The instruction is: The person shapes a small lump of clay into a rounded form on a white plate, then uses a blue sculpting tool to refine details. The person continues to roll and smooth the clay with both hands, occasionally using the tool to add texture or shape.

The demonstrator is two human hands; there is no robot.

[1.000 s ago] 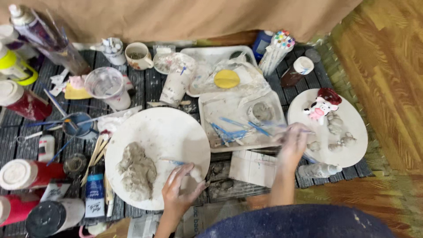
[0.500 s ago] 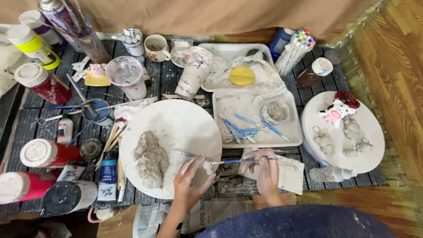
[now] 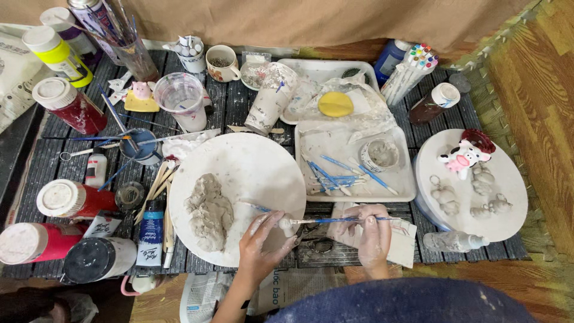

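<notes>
Right hand (image 3: pixel 369 232) pinches a blue-handled sculpting tool (image 3: pixel 341 221), fingers pressed on the shaft. Tool tip meets a small clay piece (image 3: pixel 286 225) – pinched in the left hand (image 3: pixel 261 245) fingertips at the edge of the round white board (image 3: pixel 239 179), beside a grey clay lump (image 3: pixel 208 210).

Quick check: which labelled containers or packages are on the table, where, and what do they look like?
Paint tube: left of white plate, flat, blue-and-white label.
Yellow-green bottle: top left, white cap.
Red jar: left side, white lid.
Marker pack: top right, coloured caps.
</notes>
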